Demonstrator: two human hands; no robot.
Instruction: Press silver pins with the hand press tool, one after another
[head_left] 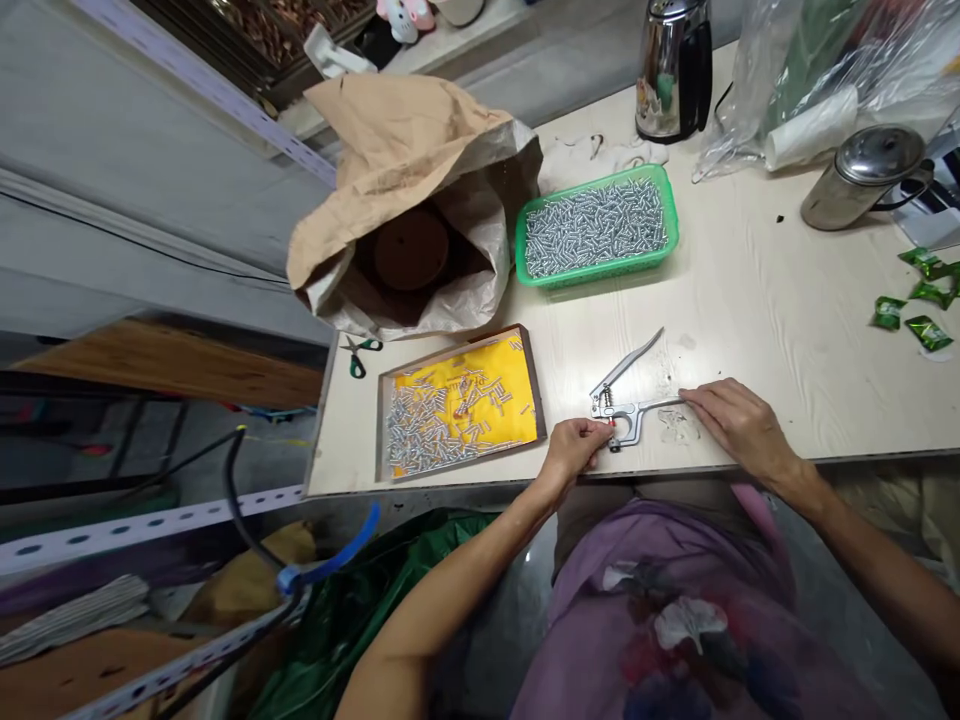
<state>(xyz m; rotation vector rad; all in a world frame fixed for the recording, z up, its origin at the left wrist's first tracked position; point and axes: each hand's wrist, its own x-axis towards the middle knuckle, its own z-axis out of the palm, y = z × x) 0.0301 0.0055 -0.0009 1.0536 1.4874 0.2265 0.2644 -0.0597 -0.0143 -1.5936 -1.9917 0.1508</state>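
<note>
A silver plier-like hand tool with a spring and a small red part lies near the table's front edge, its two handles spread apart. My right hand grips the end of its lower handle between thumb and fingers. At the tool's head, beside the red part, the fingertips of my left hand are pinched together; whatever is between them is too small to make out. Left of that hand is a shallow tray lined with yellow, strewn with small silver metal pins. Behind it, a green plastic basket is full of similar metal pieces.
A large open paper sack stands at the back left, with small scissors in front of it. A steel kettle, a lidded metal jug, plastic bags and green wrapped sweets occupy the back and right.
</note>
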